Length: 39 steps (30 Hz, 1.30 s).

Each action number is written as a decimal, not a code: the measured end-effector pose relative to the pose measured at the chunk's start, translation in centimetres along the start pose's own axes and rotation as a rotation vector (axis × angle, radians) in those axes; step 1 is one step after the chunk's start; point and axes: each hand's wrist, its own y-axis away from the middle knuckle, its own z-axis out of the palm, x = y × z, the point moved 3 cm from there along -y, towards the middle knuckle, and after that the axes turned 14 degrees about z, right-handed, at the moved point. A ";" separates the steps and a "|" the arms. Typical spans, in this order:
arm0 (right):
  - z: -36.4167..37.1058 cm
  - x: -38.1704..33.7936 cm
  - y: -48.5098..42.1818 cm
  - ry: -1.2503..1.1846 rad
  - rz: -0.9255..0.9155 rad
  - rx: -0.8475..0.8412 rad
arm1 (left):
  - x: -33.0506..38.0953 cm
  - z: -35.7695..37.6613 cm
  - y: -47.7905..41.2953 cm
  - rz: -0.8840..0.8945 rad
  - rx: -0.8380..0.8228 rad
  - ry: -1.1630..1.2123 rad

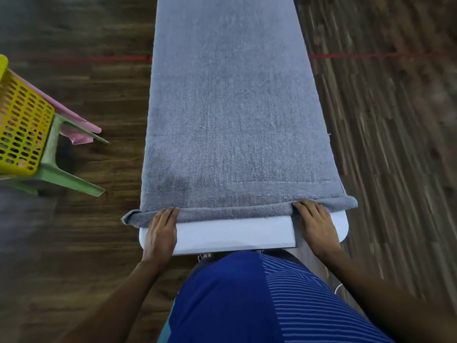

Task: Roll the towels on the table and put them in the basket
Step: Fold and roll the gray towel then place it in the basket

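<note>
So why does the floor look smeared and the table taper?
Head view: motion blur streaks the floor, worst at the edges; the grey towel, left hand and right hand look sharp; perspective and the wide lens make the table taper; soft light, no glare.

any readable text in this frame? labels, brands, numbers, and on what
None: no words, numbers or logos can be read here.
grey towel: stitched hem lines only, no tag in view.
yellow basket: no label visible.
white table: no print.
blue shirt: stripes only.
</note>
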 end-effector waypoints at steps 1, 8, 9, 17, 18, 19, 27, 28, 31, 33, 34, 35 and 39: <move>-0.1 0.0 -0.3 -0.001 0.021 0.003 | 0.0 -0.3 -0.3 0.009 0.011 0.003; -1.3 -0.6 -2.7 -0.101 0.114 -0.015 | -0.4 -1.6 -1.3 0.056 0.040 0.012; -1.7 -0.7 -2.8 -0.095 0.127 -0.040 | -0.4 -1.7 -1.2 0.065 0.023 0.003; -2.7 -1.1 -4.8 0.006 0.251 -0.242 | -2.3 -2.1 -4.0 -0.113 -0.178 0.036; -2.5 -1.0 -4.9 0.025 0.252 -0.173 | -2.3 -2.2 -4.6 -0.135 -0.155 0.031; -2.3 -0.8 -4.9 0.053 0.244 -0.092 | -2.3 -2.2 -5.0 -0.153 -0.139 0.025; -0.9 -1.6 -3.2 -0.051 0.042 0.008 | -0.2 -2.1 -4.7 -0.182 0.088 -0.034; -0.6 -1.6 -2.9 -0.041 0.031 -0.003 | 0.5 -1.9 -4.2 -0.133 0.105 -0.010; -0.4 -1.4 -2.3 -0.017 0.010 -0.005 | 1.4 -0.7 -2.9 0.030 0.024 -0.008; -0.5 -1.3 -2.3 -0.039 -0.025 0.011 | 1.1 -0.1 -2.5 0.067 -0.044 -0.022; -0.5 -1.3 -2.4 -0.051 -0.039 0.014 | 0.8 0.1 -2.5 0.076 -0.062 -0.033; -0.6 -1.3 -2.4 -0.055 -0.046 0.014 | 0.7 0.1 -2.5 0.084 -0.070 -0.042; -1.0 -1.5 -3.2 -0.056 -0.016 0.001 | 0.9 -0.5 -3.5 0.090 -0.041 -0.032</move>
